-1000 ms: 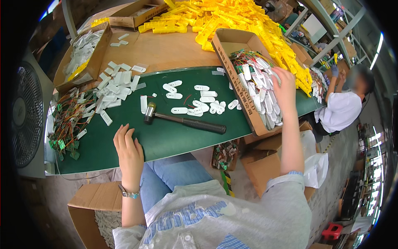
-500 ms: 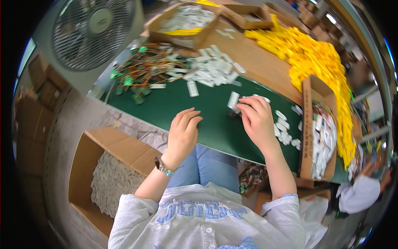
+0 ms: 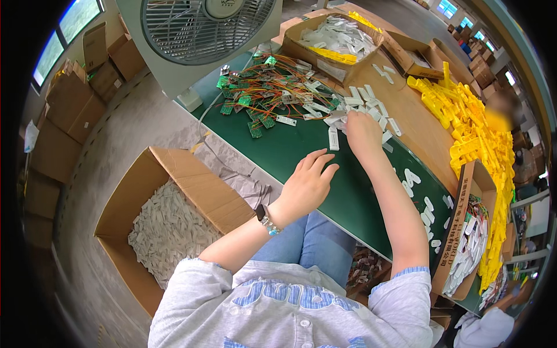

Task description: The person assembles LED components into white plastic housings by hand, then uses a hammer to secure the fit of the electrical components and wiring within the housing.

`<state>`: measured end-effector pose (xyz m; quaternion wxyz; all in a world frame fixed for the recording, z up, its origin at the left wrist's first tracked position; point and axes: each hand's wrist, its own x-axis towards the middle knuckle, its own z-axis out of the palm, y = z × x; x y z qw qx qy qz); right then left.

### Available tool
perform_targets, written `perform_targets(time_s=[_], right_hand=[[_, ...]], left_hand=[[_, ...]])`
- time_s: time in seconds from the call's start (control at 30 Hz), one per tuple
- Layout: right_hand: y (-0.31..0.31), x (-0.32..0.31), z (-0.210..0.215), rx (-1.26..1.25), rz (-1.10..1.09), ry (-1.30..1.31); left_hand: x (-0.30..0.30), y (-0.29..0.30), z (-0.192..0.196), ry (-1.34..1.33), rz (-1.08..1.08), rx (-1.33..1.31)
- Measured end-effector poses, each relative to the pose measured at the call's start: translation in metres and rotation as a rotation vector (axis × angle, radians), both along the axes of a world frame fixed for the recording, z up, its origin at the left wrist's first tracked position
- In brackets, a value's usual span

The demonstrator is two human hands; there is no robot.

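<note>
We see right hand (image 3: 362, 132) reaching into white plastic casings (image 3: 364, 100), grip not discernible (fingers hidden). Left hand (image 3: 306, 184) flat, fingers spread, empty, on green mat (image 3: 301, 148).

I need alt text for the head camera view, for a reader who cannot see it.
A seated person's right hand reaches into a pile of white plastic pieces on a green table mat, while the left hand hovers open above the mat. Small green circuit boards with coloured wires lie beyond, before a fan; an open cardboard box stands on the floor.
</note>
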<state>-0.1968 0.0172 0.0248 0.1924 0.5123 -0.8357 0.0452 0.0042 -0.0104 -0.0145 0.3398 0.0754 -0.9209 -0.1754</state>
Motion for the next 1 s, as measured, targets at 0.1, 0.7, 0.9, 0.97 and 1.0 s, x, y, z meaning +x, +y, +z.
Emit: perform_targets(time_s=[0.1, 0.7, 0.9, 0.97, 1.0], right_hand=[[0.016, 0.001, 0.013, 0.003, 0.007, -0.018], [0.194, 0.116, -0.018, -0.389, -0.007, -0.338], [0.192, 0.118, -0.019, -0.422, 0.021, -0.38], [0.193, 0.117, -0.02, -0.417, 0.058, -0.375], [0.195, 0.117, -0.02, -0.429, 0.07, -0.417]], left_hand=[[-0.001, 0.0, 0.0, -0.005, 0.013, 0.017], [-0.01, -0.022, 0.021, -0.084, -0.092, 0.119], [-0.067, -0.07, 0.028, -0.062, 0.016, -0.104], [-0.075, -0.081, 0.024, -0.192, 0.03, -0.201], [-0.075, -0.081, 0.024, -0.191, 0.041, -0.206]])
